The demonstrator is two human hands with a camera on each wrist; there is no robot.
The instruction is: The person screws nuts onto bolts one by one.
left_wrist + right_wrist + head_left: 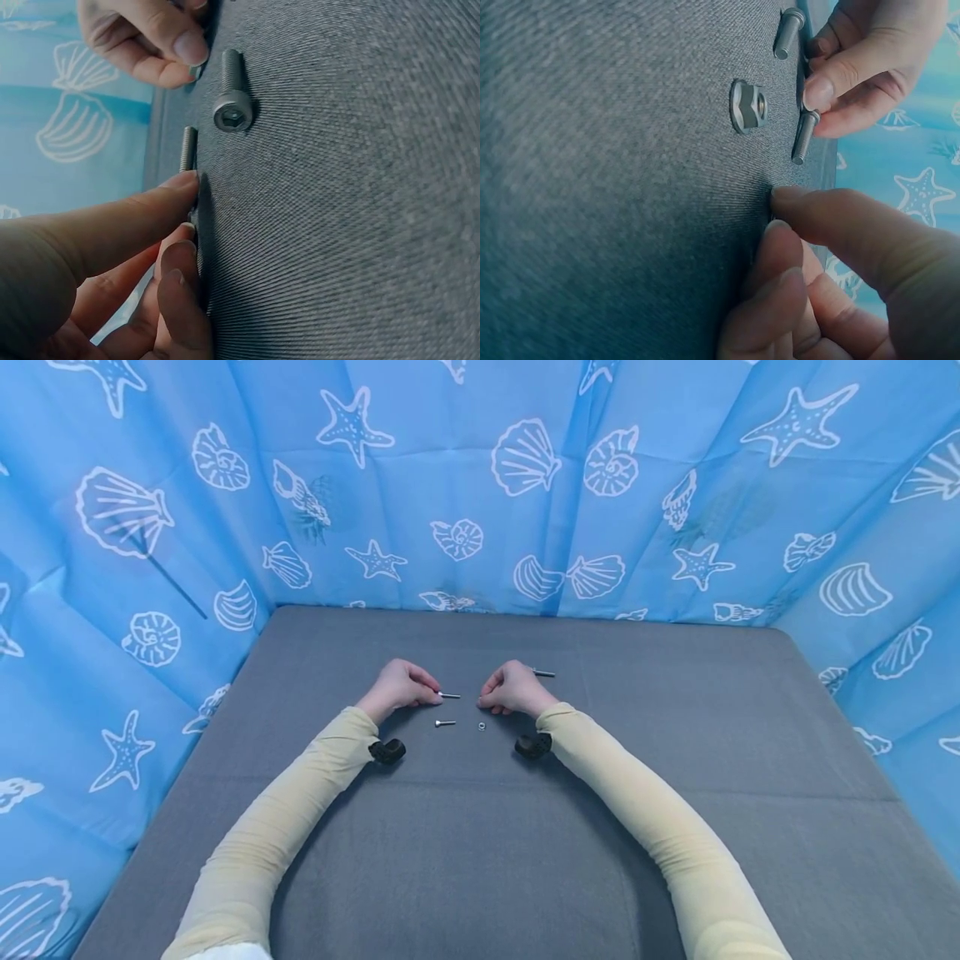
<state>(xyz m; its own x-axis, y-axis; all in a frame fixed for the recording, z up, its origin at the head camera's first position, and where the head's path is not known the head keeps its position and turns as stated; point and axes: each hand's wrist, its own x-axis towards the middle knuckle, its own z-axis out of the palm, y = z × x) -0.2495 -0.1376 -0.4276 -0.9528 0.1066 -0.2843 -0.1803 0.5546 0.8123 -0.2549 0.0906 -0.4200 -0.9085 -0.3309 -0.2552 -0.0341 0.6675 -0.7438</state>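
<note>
My left hand (403, 684) pinches a metal bolt (451, 696) by its head end, low over the grey cloth; its threaded shank (188, 148) points toward the other hand. Across a small gap, my right hand (516, 687) holds a small metal piece (195, 73) between thumb and forefinger, mostly hidden by the fingertips. Nearer me lies a loose socket-head bolt (445, 723), its hex recess showing in the left wrist view. To its right a flanged hex nut (748, 109) rests on the cloth.
Another bolt (545, 673) lies just beyond my right hand. Grey cloth (465, 843) covers the table, with a blue shell-patterned curtain (465, 468) behind and at both sides. Black wrist mounts (387, 751) stick out below each hand.
</note>
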